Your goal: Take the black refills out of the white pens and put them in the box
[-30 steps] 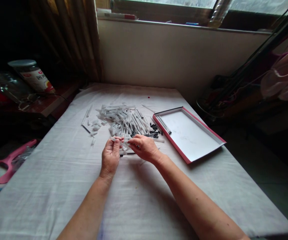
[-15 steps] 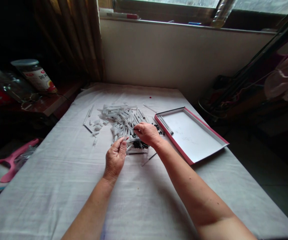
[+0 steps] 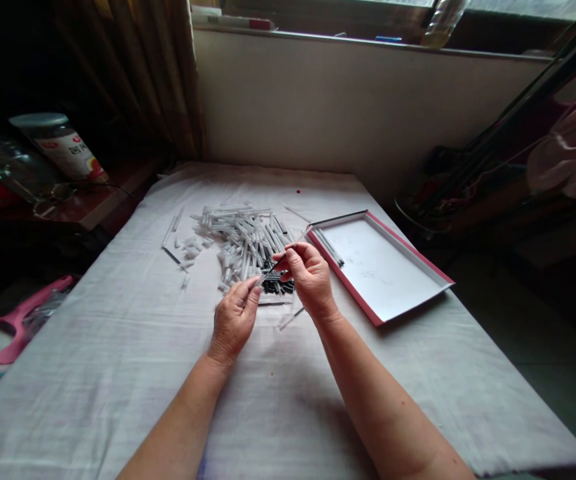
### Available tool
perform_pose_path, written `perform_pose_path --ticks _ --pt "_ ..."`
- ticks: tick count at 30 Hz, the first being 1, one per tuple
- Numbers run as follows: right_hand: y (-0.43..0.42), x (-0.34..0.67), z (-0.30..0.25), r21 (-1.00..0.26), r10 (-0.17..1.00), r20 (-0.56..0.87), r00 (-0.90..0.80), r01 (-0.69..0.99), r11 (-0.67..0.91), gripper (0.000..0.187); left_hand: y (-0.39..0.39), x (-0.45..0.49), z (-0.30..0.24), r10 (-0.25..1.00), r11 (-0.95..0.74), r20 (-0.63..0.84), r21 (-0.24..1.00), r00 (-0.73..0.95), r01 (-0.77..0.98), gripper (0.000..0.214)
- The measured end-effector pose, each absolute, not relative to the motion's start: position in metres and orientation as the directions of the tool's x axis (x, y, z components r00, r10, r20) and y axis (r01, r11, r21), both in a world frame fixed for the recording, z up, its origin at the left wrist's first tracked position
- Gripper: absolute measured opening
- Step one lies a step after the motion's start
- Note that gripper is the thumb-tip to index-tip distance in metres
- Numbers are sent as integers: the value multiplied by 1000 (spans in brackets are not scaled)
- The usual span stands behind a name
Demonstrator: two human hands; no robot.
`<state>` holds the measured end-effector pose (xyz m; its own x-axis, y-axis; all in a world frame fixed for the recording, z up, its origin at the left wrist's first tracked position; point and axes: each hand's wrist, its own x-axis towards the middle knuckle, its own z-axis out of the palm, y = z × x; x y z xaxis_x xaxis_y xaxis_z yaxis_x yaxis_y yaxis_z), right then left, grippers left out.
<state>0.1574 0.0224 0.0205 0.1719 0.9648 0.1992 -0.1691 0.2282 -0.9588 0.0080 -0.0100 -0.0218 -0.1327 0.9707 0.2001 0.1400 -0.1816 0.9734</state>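
My left hand [image 3: 235, 319] is closed around a clear pen barrel [image 3: 260, 281], most of it hidden by the fingers. Between the thumb and fingers of my right hand [image 3: 312, 279] is a thin pen refill [image 3: 279, 260] with black ink, slanting down to the left. Its lower end meets the top of the barrel; how far inside it reaches I cannot tell. Just beyond both hands spreads a heap of clear pen barrels [image 3: 245, 240]. Small black pen parts [image 3: 284, 288] lie at its near side, partly covered by my right hand.
A shallow red-edged box lid [image 3: 351, 288] stands to the right, with several pens [image 3: 329, 247] along its left side. Loose refills [image 3: 171, 254] and short clear caps [image 3: 191, 249] lie left of the heap. A jar [image 3: 71, 148] stands on a side cabinet.
My right hand has lifted from the heap with a refill and turned it toward the barrel in my left hand. My left hand has stayed nearly in place.
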Motion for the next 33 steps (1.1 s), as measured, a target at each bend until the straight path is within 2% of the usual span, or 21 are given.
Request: perform_pose_path --ticks 5,10,16,19,22,25,29,33 --pt "23 159 21 -959 948 217 231 -134 252 36 -10 9 -21 973 -185 200 974 -113 129 22" --pt "20 158 17 -966 964 183 192 -147 212 33 -13 11 -18 970 -200 216 970 -115 138 23" --pt "13 156 14 -992 988 106 -111 -74 98 26 -15 10 -15 975 -136 162 976 -149 168 19" --pt "9 158 12 -993 982 101 -159 -70 91 31 -14 9 -12 971 -158 181 976 -157 150 17" --pt "6 161 8 -990 977 140 -164 -60 131 33 -14 9 -10 954 -220 252 957 -162 190 14" --pt "3 165 8 -985 974 170 -152 -17 169 25 -14 10 -11 947 -275 305 933 -105 231 14" --pt "5 177 13 -980 980 195 -46 16 196 23 -14 9 -15 962 -268 274 933 7 241 20" --pt "9 195 7 -984 985 171 18 49 170 29 -12 5 -18 970 -237 242 949 -3 206 19"
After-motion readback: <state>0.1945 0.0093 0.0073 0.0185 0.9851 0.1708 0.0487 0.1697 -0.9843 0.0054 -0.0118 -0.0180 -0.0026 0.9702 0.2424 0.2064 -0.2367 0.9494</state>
